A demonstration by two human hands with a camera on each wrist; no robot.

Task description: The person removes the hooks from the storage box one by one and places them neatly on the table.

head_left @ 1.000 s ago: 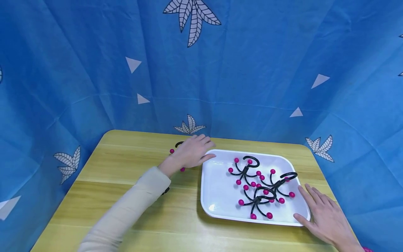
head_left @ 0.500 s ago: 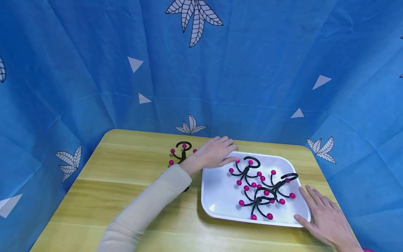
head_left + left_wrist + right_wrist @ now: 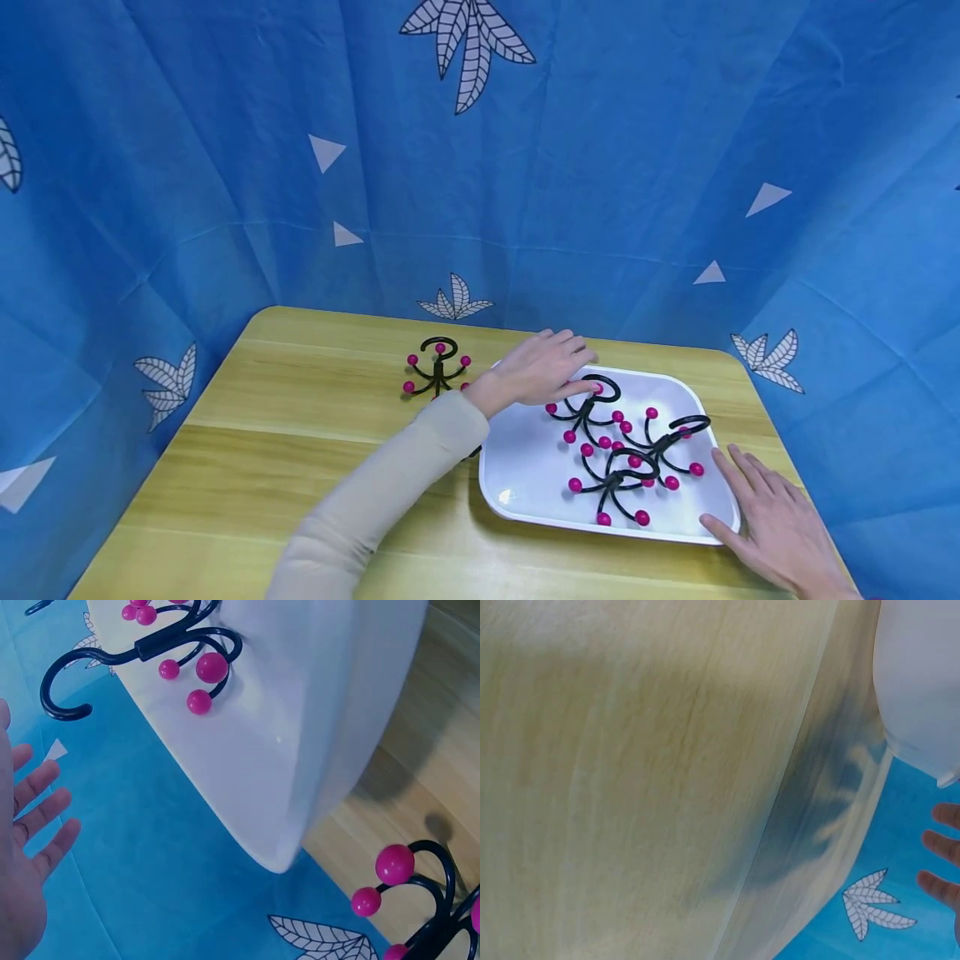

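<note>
My left hand (image 3: 543, 368) hovers over the back left rim of a white tray (image 3: 517, 467), fingers extended and holding nothing. Its thumb overlaps the hook end of the back hook hanger (image 3: 584, 410), a black piece with curved prongs and pink ball tips. In the left wrist view that hook hanger (image 3: 157, 645) lies apart from the fingers. Two similar hook hangers, one at the right (image 3: 664, 442) and one in front (image 3: 613, 480), lie in the tray with prongs overlapping. At the tray's front right corner, my right hand (image 3: 780, 521) is spread with fingertips right at the rim.
Left of the tray, another hook hanger (image 3: 438, 372) lies on the wooden table (image 3: 247, 475). A small black part (image 3: 476, 452) shows beside my left sleeve, the rest hidden. A blue curtain (image 3: 600, 167) with leaf prints hangs behind the table.
My left hand has moved right from beside the tray to over its back left part, uncovering the hook hanger on the table. The right hand stays at the rim.
</note>
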